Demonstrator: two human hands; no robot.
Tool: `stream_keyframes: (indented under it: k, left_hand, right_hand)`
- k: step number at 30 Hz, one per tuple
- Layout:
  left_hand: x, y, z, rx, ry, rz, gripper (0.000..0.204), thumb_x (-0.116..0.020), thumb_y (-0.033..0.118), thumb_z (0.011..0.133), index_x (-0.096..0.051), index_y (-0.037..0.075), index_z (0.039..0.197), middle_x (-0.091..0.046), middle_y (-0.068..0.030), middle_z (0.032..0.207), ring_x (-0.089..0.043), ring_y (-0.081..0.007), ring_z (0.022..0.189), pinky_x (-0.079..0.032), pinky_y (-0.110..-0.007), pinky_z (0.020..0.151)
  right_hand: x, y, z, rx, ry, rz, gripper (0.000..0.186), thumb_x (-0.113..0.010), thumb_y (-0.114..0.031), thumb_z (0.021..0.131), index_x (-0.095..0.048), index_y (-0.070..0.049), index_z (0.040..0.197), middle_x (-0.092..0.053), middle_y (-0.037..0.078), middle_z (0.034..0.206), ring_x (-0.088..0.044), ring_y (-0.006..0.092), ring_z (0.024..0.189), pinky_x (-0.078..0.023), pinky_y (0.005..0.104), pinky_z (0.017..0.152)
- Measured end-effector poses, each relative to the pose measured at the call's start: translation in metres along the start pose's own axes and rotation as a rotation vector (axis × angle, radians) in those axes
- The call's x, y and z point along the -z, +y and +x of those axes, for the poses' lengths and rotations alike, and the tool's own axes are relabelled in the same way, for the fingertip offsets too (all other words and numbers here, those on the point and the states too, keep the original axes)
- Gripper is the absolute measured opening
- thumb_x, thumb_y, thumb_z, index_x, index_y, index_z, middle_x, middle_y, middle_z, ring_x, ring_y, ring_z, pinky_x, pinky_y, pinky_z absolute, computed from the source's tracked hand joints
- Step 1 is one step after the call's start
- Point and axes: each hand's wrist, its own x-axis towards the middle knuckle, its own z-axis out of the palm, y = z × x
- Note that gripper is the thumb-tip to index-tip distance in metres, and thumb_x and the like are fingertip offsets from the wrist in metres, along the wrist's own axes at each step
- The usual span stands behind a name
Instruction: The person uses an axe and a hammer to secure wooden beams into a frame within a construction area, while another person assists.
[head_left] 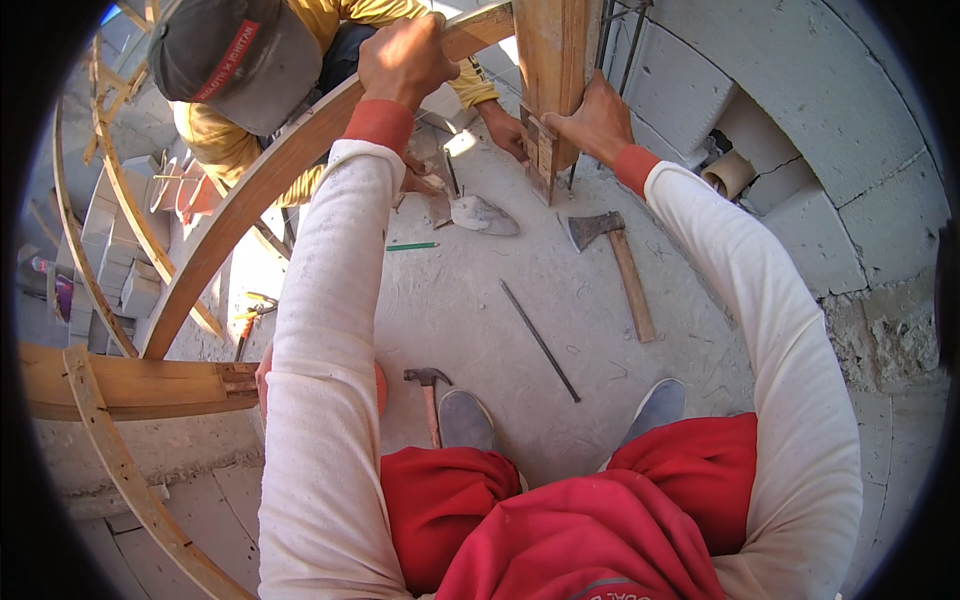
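Stretched out ahead, my left hand (408, 62) is closed over a long wooden plank (235, 205) that slants down toward the left and looks curved in this view. My right hand (600, 120) grips the side of an upright wooden post (552, 60), its thumb across the near face. A short piece of wood (540, 160) is against the post's lower end. A co-worker's hand (505, 130) in a yellow sleeve touches that piece from the left. The co-worker (225, 60), in a grey cap, crouches beyond the plank; their other hand is partly hidden by my left arm.
On the concrete floor lie a hatchet (622, 270), a metal rod (540, 340), a claw hammer (428, 395), a green pencil (412, 246) and a trowel (483, 215). A block wall (830, 130) with a hole rises at right. Curved wooden strips (135, 470) stand at left.
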Motion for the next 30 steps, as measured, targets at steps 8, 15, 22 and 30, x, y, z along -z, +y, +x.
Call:
stream_keyframes:
  k: [8,15,22,30]
  left_hand:
    - [-0.0048,-0.0008,0.001,-0.005,0.033,-0.003,0.041,-0.083,0.038,0.069,-0.074,0.014,0.101,-0.077,-0.0135,0.091,-0.076,-0.0319,0.085,-0.061,-0.044,0.072]
    - [-0.0045,0.0001,0.0002,-0.002,0.029,0.005,0.041,-0.083,0.037,0.07,-0.075,0.014,0.102,-0.077,-0.0136,0.092,-0.076,-0.0318,0.086,-0.061,-0.043,0.074]
    - [-0.0053,-0.0015,-0.0007,-0.007,0.035,-0.001,0.044,-0.081,0.041,0.069,-0.075,0.014,0.104,-0.076,-0.0151,0.093,-0.075,-0.0331,0.087,-0.06,-0.045,0.074]
    - [0.0016,0.0028,0.0018,0.012,-0.033,-0.02,0.046,-0.08,0.04,0.069,-0.074,0.012,0.105,-0.076,-0.0153,0.093,-0.075,-0.0334,0.087,-0.06,-0.045,0.074]
  right_hand:
    - [-0.0038,0.0038,0.0012,0.043,0.046,-0.058,0.079,-0.088,-0.039,0.066,-0.056,0.009,0.12,-0.071,0.027,0.107,-0.074,0.0382,0.092,-0.06,0.0428,0.084]
    - [-0.0041,0.0049,0.0009,0.038,0.046,-0.059,0.079,-0.088,-0.039,0.066,-0.056,0.009,0.12,-0.071,0.027,0.106,-0.074,0.0386,0.092,-0.06,0.043,0.084]
    - [-0.0041,0.0044,0.0006,0.052,0.054,-0.016,0.079,-0.088,-0.038,0.065,-0.056,0.01,0.119,-0.071,0.029,0.106,-0.072,0.0417,0.094,-0.059,0.0456,0.085]
    - [-0.0005,0.0033,-0.0006,0.037,0.056,-0.006,0.078,-0.089,-0.037,0.065,-0.057,0.01,0.118,-0.07,0.03,0.107,-0.072,0.0428,0.096,-0.058,0.0468,0.086]
